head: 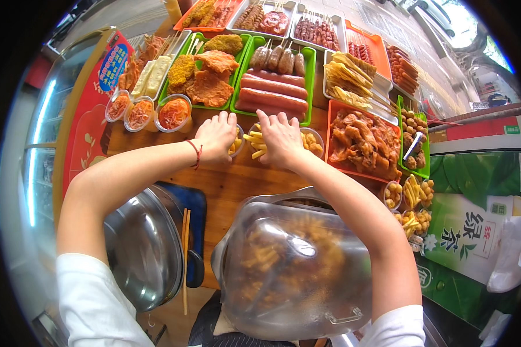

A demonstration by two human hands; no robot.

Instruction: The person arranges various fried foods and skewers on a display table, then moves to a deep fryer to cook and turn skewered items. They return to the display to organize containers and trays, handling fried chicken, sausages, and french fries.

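My left hand [217,136], with a red cord at the wrist, rests over a clear plastic cup of fried food [236,143] below the green trays. My right hand [280,139] reaches over a cup of french fries [256,142], fingers spread and touching or just above it. A cup of round fried pieces [312,144] stands right beside the right hand. Beyond the hands, a green tray holds large red sausages [272,91] and another holds breaded cutlets [210,86]. How firmly either hand grips its cup is hidden by the hands themselves.
A clear plastic lid [295,269] covers a pan of fries nearest me. Left of it are a steel pot lid [143,251] and wooden chopsticks [185,260]. Cups of shredded salad [173,113] stand at left. An orange tray of meat [364,143] and more snack cups [412,193] are at right.
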